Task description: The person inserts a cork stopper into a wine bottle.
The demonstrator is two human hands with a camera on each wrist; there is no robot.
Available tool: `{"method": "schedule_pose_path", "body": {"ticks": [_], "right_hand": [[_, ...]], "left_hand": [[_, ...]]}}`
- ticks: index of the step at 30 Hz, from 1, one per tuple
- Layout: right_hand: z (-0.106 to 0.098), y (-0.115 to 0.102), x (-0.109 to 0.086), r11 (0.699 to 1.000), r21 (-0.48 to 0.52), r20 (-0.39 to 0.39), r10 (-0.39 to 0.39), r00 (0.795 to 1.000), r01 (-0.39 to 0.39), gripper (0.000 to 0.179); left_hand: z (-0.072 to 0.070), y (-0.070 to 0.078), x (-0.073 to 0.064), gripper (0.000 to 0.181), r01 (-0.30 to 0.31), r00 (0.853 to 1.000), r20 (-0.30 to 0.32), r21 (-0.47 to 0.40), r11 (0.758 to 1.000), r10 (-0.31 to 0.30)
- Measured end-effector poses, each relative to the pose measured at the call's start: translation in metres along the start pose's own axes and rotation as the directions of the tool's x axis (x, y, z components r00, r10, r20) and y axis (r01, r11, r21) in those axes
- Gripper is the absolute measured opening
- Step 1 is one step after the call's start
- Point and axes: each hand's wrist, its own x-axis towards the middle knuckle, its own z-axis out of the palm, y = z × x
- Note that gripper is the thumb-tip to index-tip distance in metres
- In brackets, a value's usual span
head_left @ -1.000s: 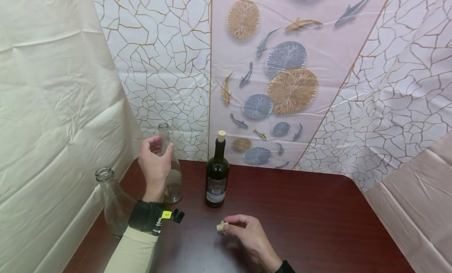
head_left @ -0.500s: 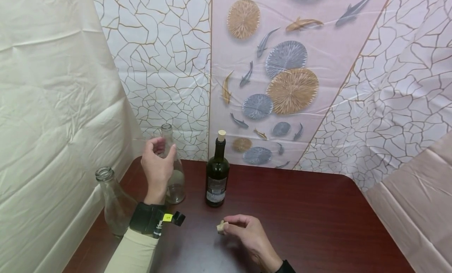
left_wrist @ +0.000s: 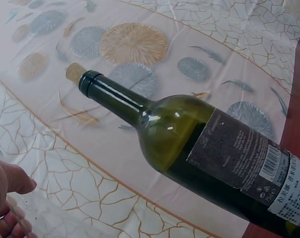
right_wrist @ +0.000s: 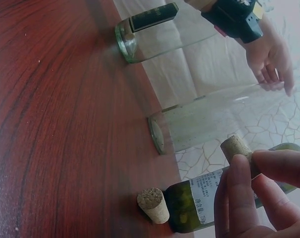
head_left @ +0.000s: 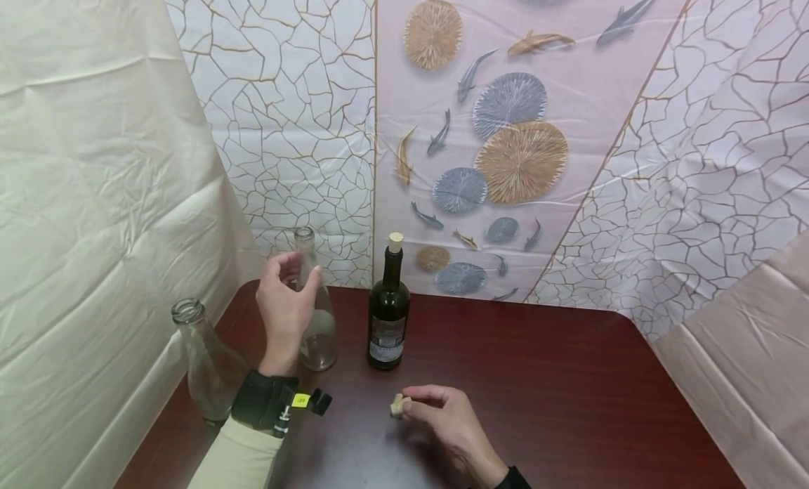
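My left hand (head_left: 287, 306) grips a clear glass bottle (head_left: 321, 327) by the neck, the thumb on its right side. The bottle is upright at the back left of the table. Just right of it stands a dark green wine bottle (head_left: 387, 313) with a cork (head_left: 396, 242) in its mouth, seen close up in the left wrist view. Near the front middle, my right hand (head_left: 445, 419) pinches a small cork (right_wrist: 236, 148) between thumb and fingers. A second loose cork (right_wrist: 153, 205) stands on the table below, in the right wrist view beside the wine bottle's base.
Another clear glass bottle (head_left: 211, 369) stands at the left edge of the dark red table (head_left: 556, 390), close to the left forearm. Beige cloth (head_left: 95, 229) hangs along the left side. A patterned cloth (head_left: 303, 124) covers the wall behind the bottles.
My left hand has shifted the clear bottle a little to the right and nearer, towards the wine bottle. The right hand has stayed almost still with its cork.
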Motion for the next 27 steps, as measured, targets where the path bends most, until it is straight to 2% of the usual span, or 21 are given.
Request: {"method": "schedule_pose_path", "body": {"ticks": [6, 13, 18, 27], "right_hand": [[-0.001, 0.001, -0.001, 1.000, 0.023, 0.002, 0.005, 1.000, -0.005, 0.040], [-0.001, 0.003, -0.003, 1.000, 0.007, -0.005, 0.013, 1.000, -0.013, 0.039], [-0.003, 0.004, -0.003, 1.000, 0.006, -0.004, 0.028, 1.000, -0.028, 0.039], [-0.004, 0.007, -0.005, 1.000, 0.024, 0.009, -0.003, 1.000, 0.003, 0.040]], "left_hand": [[0.001, 0.003, -0.005, 0.043, -0.007, 1.000, 0.018, 0.010, 1.000, 0.007], [-0.002, 0.005, -0.013, 0.043, -0.002, 0.999, 0.039, -0.012, 1.000, 0.003], [-0.004, 0.008, -0.020, 0.044, -0.028, 0.998, 0.063, -0.026, 0.999, 0.029], [-0.008, 0.013, -0.034, 0.044, -0.061, 0.994, 0.088, -0.041, 0.997, 0.064]]}}
